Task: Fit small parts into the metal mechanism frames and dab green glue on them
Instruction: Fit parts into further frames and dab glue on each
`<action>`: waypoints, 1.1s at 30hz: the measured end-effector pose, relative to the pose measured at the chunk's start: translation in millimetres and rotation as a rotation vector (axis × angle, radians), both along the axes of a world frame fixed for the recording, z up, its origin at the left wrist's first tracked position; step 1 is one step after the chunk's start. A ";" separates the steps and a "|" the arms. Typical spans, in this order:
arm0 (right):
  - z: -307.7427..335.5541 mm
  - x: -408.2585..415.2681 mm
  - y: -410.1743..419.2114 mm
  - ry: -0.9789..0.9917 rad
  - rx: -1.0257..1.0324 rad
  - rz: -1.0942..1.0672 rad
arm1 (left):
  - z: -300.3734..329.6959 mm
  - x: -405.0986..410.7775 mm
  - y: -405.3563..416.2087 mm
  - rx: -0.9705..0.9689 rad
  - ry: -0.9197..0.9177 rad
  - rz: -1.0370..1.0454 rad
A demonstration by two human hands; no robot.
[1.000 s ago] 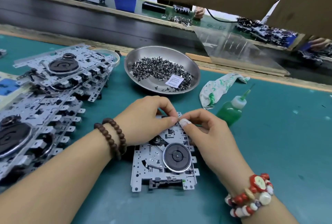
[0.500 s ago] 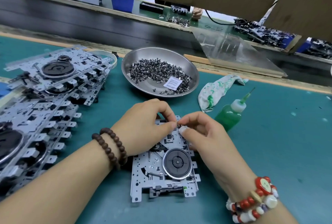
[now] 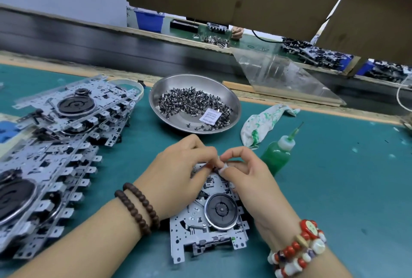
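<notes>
- metal frames (image 3: pixel 55 166) wait stacked at your far left.
- your left hand (image 3: pixel 178 175) and right hand (image 3: pixel 243 173) pinch a tiny part, barely visible, at the far edge of the mechanism frame (image 3: pixel 209 217): fitting step, i judge.
- next, seat it, then reach for the green glue bottle (image 3: pixel 277 155), just beside your right hand.

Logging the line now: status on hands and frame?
Both hands pinching at far edge of frame. Part itself too small to see. Glue bottle untouched, right of frame. Nothing in the way.

Whatever the fingers (image 3: pixel 213 163) pinch over the metal frame (image 3: pixel 207 231) is too small to tell.
</notes>
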State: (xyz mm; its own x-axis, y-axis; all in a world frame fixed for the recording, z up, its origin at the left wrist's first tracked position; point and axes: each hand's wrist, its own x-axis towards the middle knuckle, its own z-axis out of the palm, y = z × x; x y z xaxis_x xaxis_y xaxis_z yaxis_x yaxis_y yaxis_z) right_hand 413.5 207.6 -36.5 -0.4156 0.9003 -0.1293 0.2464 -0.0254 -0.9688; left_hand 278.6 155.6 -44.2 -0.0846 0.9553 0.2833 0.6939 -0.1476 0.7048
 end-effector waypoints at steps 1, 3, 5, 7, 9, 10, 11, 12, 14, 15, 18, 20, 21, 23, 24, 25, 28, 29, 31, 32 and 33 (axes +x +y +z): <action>0.4 -0.3 -0.1 -0.009 -0.002 -0.005 | -0.2 0.5 -0.2 0.013 0.025 0.005; 1.0 -0.4 -0.2 -0.027 -0.005 -0.003 | -0.2 0.4 -0.6 0.018 0.041 0.013; 2.3 0.6 -0.1 -0.044 -0.017 0.011 | -0.4 0.3 -0.5 0.012 0.027 0.010; 3.2 2.5 -0.2 -0.059 -0.021 0.044 | -1.2 -0.3 -0.6 -0.002 -0.010 0.009; 3.7 3.9 -0.3 -0.087 0.026 0.084 | -1.6 -1.9 -0.1 -0.008 -0.054 0.014; 4.2 4.1 0.1 -0.124 0.093 0.097 | -1.1 -3.5 0.8 -0.003 -0.079 0.024; 5.4 3.8 1.0 -0.182 0.189 0.097 | -0.7 -5.2 2.2 0.004 -0.111 0.035; 8.0 2.7 2.0 -0.250 0.295 0.088 | 0.1 -6.8 3.7 0.005 -0.151 0.046; 18.8 -2.8 4.2 -0.319 0.464 0.072 | 0.9 -8.9 6.0 -0.013 -0.214 0.064; 25.7 -6.0 5.7 -0.310 0.518 0.066 | 0.7 -9.6 7.1 -0.018 -0.218 0.072; 45.3 -9.2 6.0 -0.227 0.632 0.051 | 0.1 -12.9 9.3 -0.030 -0.226 0.100; 49.0 0.2 -3.3 -0.085 0.653 0.002 | -1.4 -15.9 10.7 -0.084 -0.281 0.108; 47.3 8.1 -10.3 0.006 0.659 -0.064 | -2.3 -16.8 11.6 -0.127 -0.300 0.106; 37.4 26.2 -21.5 0.208 0.705 -0.280 | -4.7 -18.0 14.3 -0.196 -0.290 0.101; 30.4 36.3 -22.1 0.265 0.746 -0.378 | -5.4 -18.2 15.7 -0.216 -0.288 0.102; 23.2 46.2 -19.0 0.265 0.771 -0.451 | -5.1 -18.1 17.1 -0.231 -0.300 0.101; 7.4 67.1 0.5 0.077 0.580 -0.474 | -1.6 -18.3 20.0 -0.273 -0.356 0.078; 3.8 71.0 8.0 0.000 0.490 -0.421 | -0.4 -18.1 20.5 -0.288 -0.368 0.073; -2.5 75.8 22.0 -0.131 0.372 -0.304 | 2.6 -17.9 22.0 -0.335 -0.399 0.068; -4.0 76.0 28.1 -0.181 0.344 -0.243 | 4.7 -17.3 23.5 -0.363 -0.409 0.067; -4.4 74.9 33.4 -0.228 0.331 -0.181 | 6.7 -16.2 25.6 -0.394 -0.413 0.066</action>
State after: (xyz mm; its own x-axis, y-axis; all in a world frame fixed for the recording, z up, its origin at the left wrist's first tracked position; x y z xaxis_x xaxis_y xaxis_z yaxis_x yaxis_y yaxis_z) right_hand 488.4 241.0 -40.9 -0.2418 0.9643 0.1078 0.4752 0.2145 -0.8533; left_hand 262.4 181.2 -37.5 -0.1758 0.9710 -0.1619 0.3480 0.2151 0.9125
